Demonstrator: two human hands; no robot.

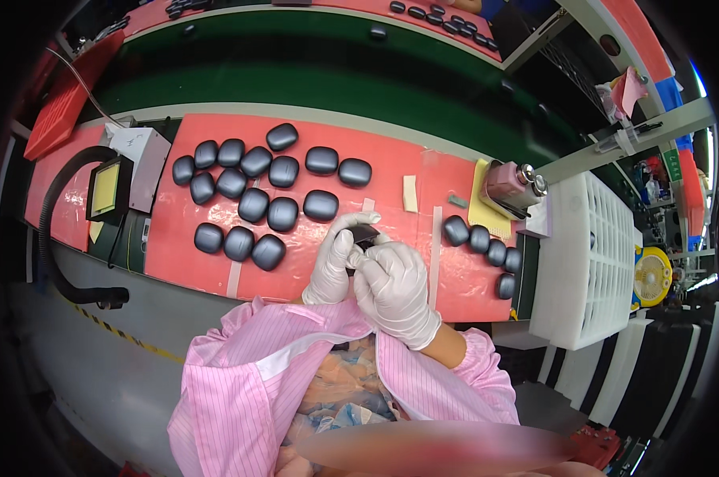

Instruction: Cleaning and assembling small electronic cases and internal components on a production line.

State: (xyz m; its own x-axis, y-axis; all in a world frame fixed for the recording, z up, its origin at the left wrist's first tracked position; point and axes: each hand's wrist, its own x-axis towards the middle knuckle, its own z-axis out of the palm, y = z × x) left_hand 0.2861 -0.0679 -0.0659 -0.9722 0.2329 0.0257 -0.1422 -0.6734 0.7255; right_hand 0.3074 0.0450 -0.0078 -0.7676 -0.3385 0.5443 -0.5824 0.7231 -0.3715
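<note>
Both of my hands wear white gloves and meet above the front of the red work mat (pixel 312 246). My left hand (pixel 329 266) is closed around a dark, glossy case (pixel 363 233), which looks like one of the rounded earbud-type cases on the mat. My right hand (pixel 397 290) presses against the case's near side with its fingers bent together. Whatever may be between those fingertips is hidden. Several dark grey rounded cases (pixel 283 214) lie to the left of my hands, and a smaller group (pixel 479 238) lies to the right.
At left stands a white box-shaped device (pixel 139 155) beside a black bent hose (pixel 45 215). A cream strip (pixel 410 193) and pump-top bottles (pixel 507 184) on yellow cloth are at right, before a white gridded foam tray (pixel 582 262). A green conveyor belt (pixel 312 71) runs behind.
</note>
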